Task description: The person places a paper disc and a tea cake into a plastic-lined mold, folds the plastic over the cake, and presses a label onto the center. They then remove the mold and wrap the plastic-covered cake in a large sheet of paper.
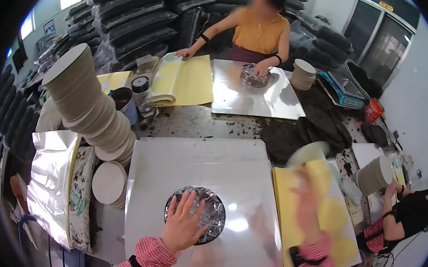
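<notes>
Film-wrapped disc (214,210) lies on the silver sheet (197,157) | my left hand (183,224) spreads over it, gripping nothing | my right hand (306,197) is blurred above yellow sheets (286,220), its grip unclear | uneven pressure could skid the disc

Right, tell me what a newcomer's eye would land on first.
Probably the leaning stack of pale round discs, rising on the left side of the table. Next, the shiny silver sheet in front, with the left hand spread over a wrapped round bundle. Beyond the table, dark bags are piled high.
</notes>
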Motion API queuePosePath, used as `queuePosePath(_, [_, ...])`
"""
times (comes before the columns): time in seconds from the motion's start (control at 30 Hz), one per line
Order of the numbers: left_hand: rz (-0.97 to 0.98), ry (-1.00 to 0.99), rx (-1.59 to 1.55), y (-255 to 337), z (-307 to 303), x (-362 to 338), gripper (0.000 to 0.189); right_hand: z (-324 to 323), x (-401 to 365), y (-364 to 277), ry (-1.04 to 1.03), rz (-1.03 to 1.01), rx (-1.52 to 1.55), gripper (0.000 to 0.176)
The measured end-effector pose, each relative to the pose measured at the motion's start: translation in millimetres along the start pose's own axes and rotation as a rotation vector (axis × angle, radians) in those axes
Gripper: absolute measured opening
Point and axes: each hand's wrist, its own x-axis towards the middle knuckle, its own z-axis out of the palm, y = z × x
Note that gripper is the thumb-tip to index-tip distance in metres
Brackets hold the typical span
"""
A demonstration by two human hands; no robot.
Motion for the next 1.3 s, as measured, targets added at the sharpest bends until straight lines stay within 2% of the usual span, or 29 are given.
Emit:
queuePosePath(0.03, [-0.027, 0.002, -0.044, 0, 1, 0, 0.063, 32, -33, 10, -0.233, -0.036, -0.35, 0.073])
queuePosePath(0.07, [-0.044, 0.014, -0.04, 0, 4, 0, 0.063, 71, -65, 11, -0.377, 0.031, -0.398, 0.081])
queuePosePath(0.1, [-0.004, 0.006, -0.065, -3, 6, 0, 0.062, 89, -79, 17, -0.544, -0.281, -0.558, 0.084])
queuePosePath(0.13, [0.037, -0.01, -0.089, -8, 10, -2, 0.061, 104, -86, 13, -0.604, -0.402, -0.598, 0.089])
queuePosePath(0.17, [0.054, 0.037, -0.317, -17, 24, -6, 0.058, 114, -86, 8, -0.631, -0.436, -0.55, 0.094])
queuePosePath(0.2, [0.046, 0.027, -0.312, -20, 29, -13, 0.058, 121, -85, 4, -0.634, -0.429, -0.538, 0.094])
queuePosePath(0.27, [-0.078, 0.002, -0.759, -19, 35, -22, 0.061, 132, -84, -3, -0.825, -0.366, -0.712, 0.092])
queuePosePath(0.3, [-0.07, -0.005, -0.755, -18, 34, -21, 0.061, 133, -88, -7, -0.815, -0.361, -0.711, 0.092])
queuePosePath(0.37, [0.072, 0.078, -0.162, -16, 31, -11, 0.063, 132, -85, -14, -0.853, -0.311, -0.799, 0.09])
queuePosePath(0.4, [0.056, 0.089, -0.165, -14, 29, -9, 0.063, 136, -76, -10, -0.87, -0.323, -0.801, 0.09])
queuePosePath(0.47, [-0.111, 0.023, -1.156, -11, 22, -13, 0.071, 153, -65, 3, -0.723, -0.191, -0.243, 0.087])
queuePosePath(0.53, [-0.075, -0.041, -0.971, -22, 18, -22, 0.07, 172, -68, 25, -0.702, -0.166, -0.236, 0.084])
queuePosePath(0.6, [-0.185, -0.035, -1.277, -37, 11, -32, 0.066, 185, -68, 31, -0.683, -0.169, -0.231, 0.081])
queuePosePath(0.63, [-0.262, 0.232, -1.556, -31, -21, -29, 0.061, 185, -69, 24, -0.781, -0.3, -0.459, 0.077])
queuePosePath(0.67, [-0.27, 0.231, -1.553, -40, -22, -35, 0.061, 187, -74, 19, -0.865, -0.417, -0.686, 0.072])
queuePosePath(0.73, [-0.651, 0.145, -0.789, -55, -20, -56, 0.058, 193, -81, 12, -0.906, -0.432, -0.752, 0.07])
queuePosePath(0.77, [-0.618, -0.003, -0.74, -57, -16, -54, 0.051, 195, -79, 7, -0.916, -0.419, -0.751, 0.069])
queuePosePath(0.8, [-0.62, 0.006, -0.741, -55, -14, -51, 0.051, 196, -75, 5, -0.921, -0.418, -0.754, 0.069])
queuePosePath(0.87, [-0.531, 0.055, -0.593, -45, -10, -42, 0.045, 193, -76, 5, -0.912, -0.405, -0.769, 0.07])
queuePosePath(0.9, [-0.368, 0.181, -0.42, -32, -16, -37, 0.049, 190, -76, 5, -0.9, -0.378, -0.783, 0.07])
queuePosePath(0.93, [-0.191, 0.07, -0.245, -8, -35, -28, 0.052, 186, -71, -1, -1.121, -0.254, -0.965, 0.07])
queuePosePath(0.97, [-0.017, -0.041, -0.073, 15, -54, -18, 0.056, 182, -76, 12, -0.978, -0.449, -0.985, 0.071])
queuePosePath(1.0, [0.134, 0.111, -0.334, 31, -56, -14, 0.06, 181, -80, 35, -0.828, -0.644, -0.993, 0.074])
queuePosePath(1.03, [0.258, 0.235, -0.179, 43, -51, -8, 0.062, 175, -83, 54, -0.732, -0.555, -0.681, 0.082])
queuePosePath(1.07, [0.233, 0.239, -0.182, 45, -55, -7, 0.062, 168, -81, 44, -0.757, -0.559, -0.672, 0.082])
queuePosePath(1.13, [0.214, 0.065, -0.132, 45, -69, -6, 0.064, 165, -74, 23, -0.385, -0.399, -0.607, 0.075])
queuePosePath(1.23, [0.147, 0.028, -0.057, 47, -90, -19, 0.062, 209, -87, 29, -0.498, -0.264, -0.453, 0.089])
queuePosePath(1.27, [0.157, 0.047, 0.053, 47, -99, -23, 0.061, 220, -105, 35, -0.52, -0.249, -0.43, 0.089])
queuePosePath(1.3, [0.112, -0.077, 0.095, 47, -117, -29, 0.061, 229, -126, 42, -0.655, -0.243, -0.367, 0.081])
